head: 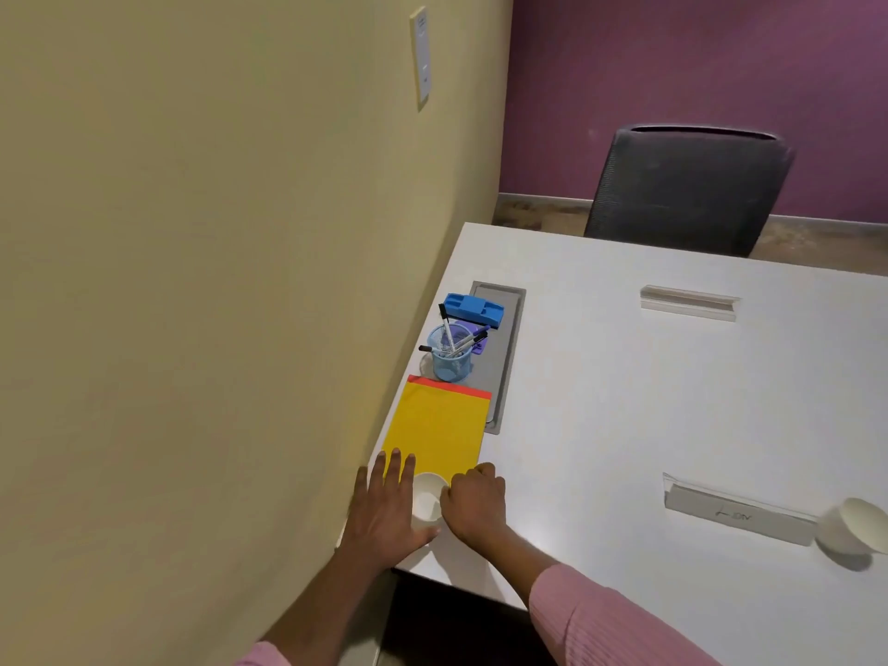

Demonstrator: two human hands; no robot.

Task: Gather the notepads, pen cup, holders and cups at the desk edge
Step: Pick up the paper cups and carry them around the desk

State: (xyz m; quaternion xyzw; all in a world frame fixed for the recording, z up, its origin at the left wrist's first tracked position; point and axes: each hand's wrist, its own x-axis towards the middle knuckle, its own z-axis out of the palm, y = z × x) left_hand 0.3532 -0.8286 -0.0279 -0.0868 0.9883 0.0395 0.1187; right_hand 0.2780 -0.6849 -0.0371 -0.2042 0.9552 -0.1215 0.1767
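- A white paper cup (426,502) stands upright and empty on the worktop (624,401), at the near left corner, touching the near edge of a yellow notepad (437,425).
- The left hand (384,507) lies flat against the cup's left side. Its fingers are straight and slightly apart over the notepad's corner, and its thumb lies along the cup's near side.
- The right hand (475,504) is against the cup's right side with its fingers curled under. I cannot tell whether they pinch the rim.
- Beyond the notepad, a blue mesh pen cup (451,355) holds several markers leaning right. A blue holder (473,307) sits behind it, beside a grey inset panel (509,338).
- All of these line the left edge, close to the wall (192,233).
- Well apart to the right are two clear holders, one far (689,302) and one near (735,509). A second paper cup (850,526) lies tipped at the near one's right end.
- Bare worktop spreads between the two groups.
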